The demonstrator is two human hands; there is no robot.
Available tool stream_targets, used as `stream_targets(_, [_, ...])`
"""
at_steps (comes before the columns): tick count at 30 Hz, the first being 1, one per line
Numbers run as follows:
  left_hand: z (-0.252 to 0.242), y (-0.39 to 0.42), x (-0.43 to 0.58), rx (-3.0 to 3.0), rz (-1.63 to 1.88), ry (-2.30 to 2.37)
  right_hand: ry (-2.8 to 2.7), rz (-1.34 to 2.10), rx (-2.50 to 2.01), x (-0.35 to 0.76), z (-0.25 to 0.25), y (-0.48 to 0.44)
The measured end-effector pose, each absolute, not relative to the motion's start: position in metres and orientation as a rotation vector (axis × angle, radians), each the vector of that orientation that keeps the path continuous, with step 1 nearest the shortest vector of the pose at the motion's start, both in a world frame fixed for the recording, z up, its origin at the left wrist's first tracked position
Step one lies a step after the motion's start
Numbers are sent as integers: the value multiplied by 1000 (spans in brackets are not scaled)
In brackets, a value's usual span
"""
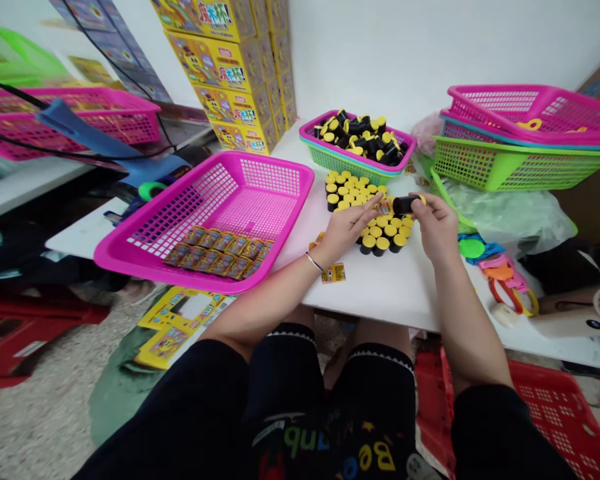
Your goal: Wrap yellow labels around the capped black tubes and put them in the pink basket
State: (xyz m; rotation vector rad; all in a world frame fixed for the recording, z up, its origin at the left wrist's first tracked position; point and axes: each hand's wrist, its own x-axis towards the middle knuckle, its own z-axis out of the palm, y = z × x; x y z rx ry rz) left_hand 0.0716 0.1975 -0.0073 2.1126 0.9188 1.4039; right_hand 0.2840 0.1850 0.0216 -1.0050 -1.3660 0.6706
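In my right hand [436,223] is a small black cup [404,205] with a yellow end, tipped on its side and pinched by that end. My left hand [349,230], fingers stretched toward the cup, pinches a small yellow printed piece [381,206], a sticker or a sachet; I cannot tell which. Beneath both hands several black cups with yellow tops [381,245] stand packed together on the white table [395,287]. Another yellow printed piece [334,273] lies flat near my left wrist, and a further one is partly hidden by it.
A pink basket [260,160] at left holds rows of small printed packets [225,252]. Behind stands a basket of loose black cups [357,140]. Yellow printed boxes [230,73] are stacked at the back. Nested baskets [520,163], a plastic bag [510,210] and a fan [575,323] occupy the right.
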Motion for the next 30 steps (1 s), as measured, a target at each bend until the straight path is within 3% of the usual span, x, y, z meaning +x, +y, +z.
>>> stream_targets(5, [-4, 196, 71, 2065, 1442, 737, -1433, 665, -1010, 284, 27, 180])
stream_targets(17, [-7, 193, 76, 1930, 1367, 810, -1486, 683, -966, 284, 25, 179])
stream_targets(25, [-5, 196, 77, 1889, 1363, 678, -1596, 531, -1014, 282, 24, 177])
stream_targets(30, [-16, 206, 80, 1825, 1381, 658, -1659, 647, -917, 276, 21, 174])
